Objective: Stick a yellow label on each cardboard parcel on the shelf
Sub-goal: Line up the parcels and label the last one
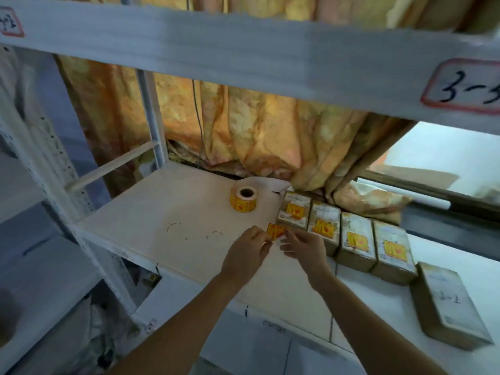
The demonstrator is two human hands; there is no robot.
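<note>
Several cardboard parcels lie in a row on the white shelf board (173, 239). Those from the back parcel (295, 212) to the one at front (393, 251) each carry a yellow label. A further parcel (451, 304) nearer me on the right shows no yellow label, only a white sheet with handwriting. Both hands hold one loose yellow label (275, 231) above the shelf: my left hand (247, 253) pinches its left edge, and my right hand (305, 246) pinches its right side. The label roll (243, 199) stands behind them.
An upper shelf beam (243, 52) with a "3-" tag crosses overhead. An orange patterned curtain (257, 131) hangs behind the shelf. White shelf uprights (54, 169) stand at left, with lower shelves and bags below.
</note>
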